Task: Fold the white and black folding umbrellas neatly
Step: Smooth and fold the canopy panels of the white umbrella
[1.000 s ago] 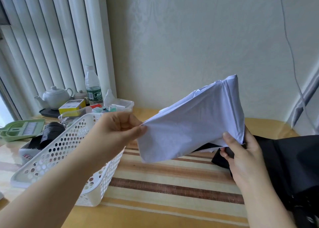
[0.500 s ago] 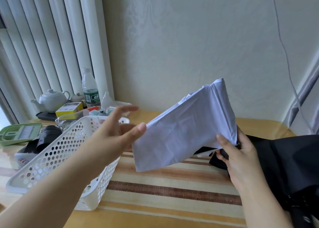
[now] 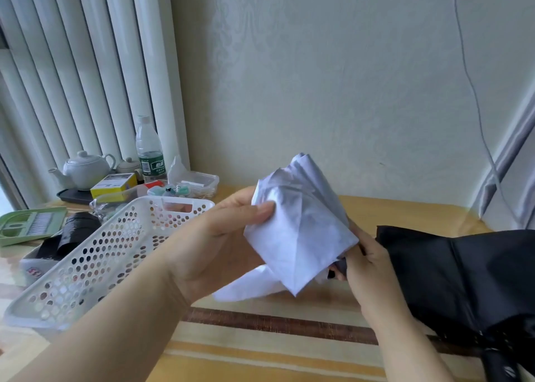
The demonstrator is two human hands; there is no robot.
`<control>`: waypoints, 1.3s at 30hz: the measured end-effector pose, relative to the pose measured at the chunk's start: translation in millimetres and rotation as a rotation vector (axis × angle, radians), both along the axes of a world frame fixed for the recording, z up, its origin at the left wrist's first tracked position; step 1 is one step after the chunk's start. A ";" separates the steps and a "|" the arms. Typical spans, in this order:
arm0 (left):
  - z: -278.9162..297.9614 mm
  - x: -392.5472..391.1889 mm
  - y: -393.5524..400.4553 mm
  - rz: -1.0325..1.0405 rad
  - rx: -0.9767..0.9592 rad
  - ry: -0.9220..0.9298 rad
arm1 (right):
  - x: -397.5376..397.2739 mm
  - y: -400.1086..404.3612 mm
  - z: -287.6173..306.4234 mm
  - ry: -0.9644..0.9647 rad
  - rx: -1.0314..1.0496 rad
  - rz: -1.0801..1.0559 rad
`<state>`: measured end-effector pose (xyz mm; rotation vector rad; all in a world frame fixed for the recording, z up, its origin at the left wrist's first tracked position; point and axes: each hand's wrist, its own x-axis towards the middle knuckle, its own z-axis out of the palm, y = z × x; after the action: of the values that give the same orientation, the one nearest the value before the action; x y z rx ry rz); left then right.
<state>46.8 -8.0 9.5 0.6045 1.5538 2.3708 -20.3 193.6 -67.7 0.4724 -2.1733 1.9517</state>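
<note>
The white umbrella (image 3: 301, 225) is held above the table, its canopy gathered into a bunch pointing up. My left hand (image 3: 220, 239) wraps round its left side, thumb pressed on the fabric. At the lower right of the bundle my right hand (image 3: 367, 263) grips the umbrella near its dark base. A loose white flap hangs below my left hand. The black umbrella (image 3: 463, 277) lies loosely spread on the table at the right, behind my right hand.
A white perforated basket (image 3: 95, 260) stands at the left. Behind it are a teapot (image 3: 84, 169), a water bottle (image 3: 149, 150), a yellow box (image 3: 113, 184) and a green tray (image 3: 29, 225). The striped table (image 3: 275, 341) meets the wall close behind.
My left hand let go of the stretched canopy corner, opened, then closed round the white fabric nearer my right hand. The flat white panel is now bunched together.
</note>
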 end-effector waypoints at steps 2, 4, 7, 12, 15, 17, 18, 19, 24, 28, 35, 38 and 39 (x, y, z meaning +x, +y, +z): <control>3.0 -6.0 4.3 -0.011 0.026 0.002 | 0.2 -2.2 -3.4 -0.001 0.053 -0.009; 4.7 -10.4 3.2 -0.024 -0.003 -0.009 | 1.4 -3.7 -3.4 0.001 0.099 -0.002; 8.5 -13.8 3.1 0.023 -0.162 0.023 | 3.3 -7.3 -0.5 -0.004 0.123 -0.022; -7.0 -26.7 6.4 0.475 -1.004 0.659 | 2.4 -11.1 -5.6 0.016 0.046 -0.005; -26.2 -38.2 -2.3 0.702 -1.550 1.178 | 5.1 -8.6 -5.5 0.083 0.037 0.034; -27.2 -42.9 -1.0 0.692 -1.688 1.214 | 9.1 -9.5 0.3 0.113 0.069 0.023; -26.9 -46.1 -1.0 0.679 -1.729 1.222 | 10.1 -9.8 2.5 0.114 0.103 -0.005; -27.1 -49.7 -1.3 0.678 -1.753 1.247 | 10.3 -10.3 3.2 0.109 0.137 -0.025; -15.3 -61.9 -9.0 0.642 -1.780 1.359 | 11.4 -11.1 3.6 0.125 0.193 -0.049; 1.5 -66.7 -18.0 0.618 -1.719 1.367 | 12.8 -8.2 7.8 0.169 0.262 -0.039; 7.7 -76.7 -22.0 0.566 -1.834 1.414 | 16.1 -13.1 8.5 0.260 0.305 -0.001; 9.8 -76.1 -20.8 0.511 -1.837 1.414 | 16.0 -14.8 7.2 0.356 0.356 0.007; 10.8 -74.9 -19.5 0.477 -1.855 1.378 | 16.0 -15.4 7.0 0.360 0.354 0.008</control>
<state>-28.1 -27.5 20.3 1.2333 3.3580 -0.6232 -4.3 178.2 -60.7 0.8151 -2.2691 1.3501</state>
